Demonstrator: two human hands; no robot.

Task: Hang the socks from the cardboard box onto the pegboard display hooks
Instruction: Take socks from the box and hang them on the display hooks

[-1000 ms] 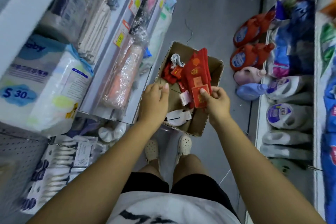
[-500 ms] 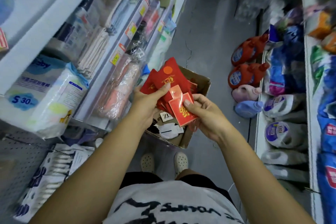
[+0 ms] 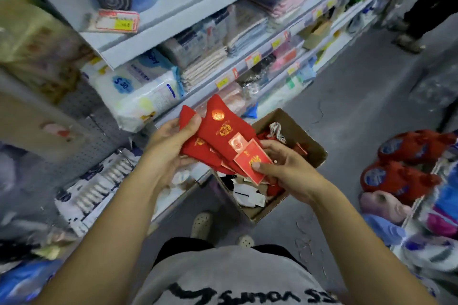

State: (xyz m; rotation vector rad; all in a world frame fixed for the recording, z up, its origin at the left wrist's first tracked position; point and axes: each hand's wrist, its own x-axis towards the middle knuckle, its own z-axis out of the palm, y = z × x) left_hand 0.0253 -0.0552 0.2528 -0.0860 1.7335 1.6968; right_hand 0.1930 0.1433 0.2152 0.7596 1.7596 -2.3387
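Over the cardboard box [image 3: 316, 153], the left hand [image 3: 168, 146] clasps a fan of red socks [image 3: 218, 131] while the right hand [image 3: 285, 168] pinches their header cards [image 3: 250, 163]; separating one pair first should ease hooking onto the pegboard [image 3: 79, 111].

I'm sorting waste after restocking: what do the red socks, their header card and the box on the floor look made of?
Red socks: soft matte knit fabric that drapes limply, with shiny emblems that look like gold foil.
Header card: stiff, glossy card or paper, flat with crisp edges; a plastic coating can't be ruled out.
Cardboard box: plain brown matte cardboard, probably corrugated, with its flaps open.
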